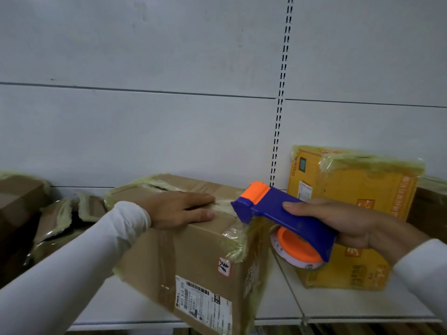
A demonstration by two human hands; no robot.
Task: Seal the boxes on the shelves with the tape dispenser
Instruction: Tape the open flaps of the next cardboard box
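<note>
Pressing flat with straight fingers, the left hand (180, 209) rests atop the brown cardboard box (193, 250) at the shelf's (338, 308) front edge. At three o'clock of it, the right hand (343, 226) grasps the blue-and-orange tape dispenser (283, 213), its nose touching the box's top right edge. Beyond, at one o'clock, stands a yellow box (362, 189) against the grey back panel (169, 129).

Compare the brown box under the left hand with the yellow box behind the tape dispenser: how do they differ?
The brown box is plain cardboard; the yellow box is bright yellow with orange print. The left hand presses flat on the brown box; nothing touches the yellow one. The brown box overhangs the shelf edge; the yellow box sits further back. Both carry yellowish tape along their edges.
</note>
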